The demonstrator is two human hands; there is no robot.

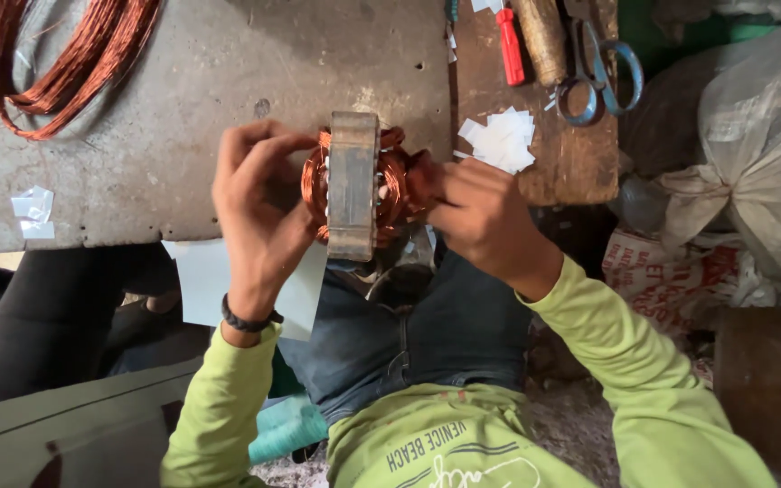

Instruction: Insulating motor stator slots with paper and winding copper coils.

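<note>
Motor stator [352, 185], a grey metal ring packed with copper windings, was held edge-up at the near edge of the grey workbench [183, 108], just above the person's lap. Left hand [259, 212] was curled around its left face, fingers bent over the copper coils and clasping the ring. Right hand [481, 217] pressed against the right face, fingers closed in on the coils there; whether they pinched anything small could not be told, since the ring and the knuckles hid the fingertips.

Just right of the stator, a pile of small white paper slips [502, 140] lay on a wooden board [571, 163]. Farther back on that board were a red-handled screwdriver [510, 45], a wooden handle [544, 36] and a pair of scissors [598, 77]. A loose hank of copper wire [65, 63] lay at the far left corner of the bench, well apart from the hands, and a few more paper slips [33, 212] sat near the bench's left edge. A larger white sheet [205, 280] hung below the bench edge, under the left wrist. Pale plastic sacks [752, 154] were heaped to the right.
</note>
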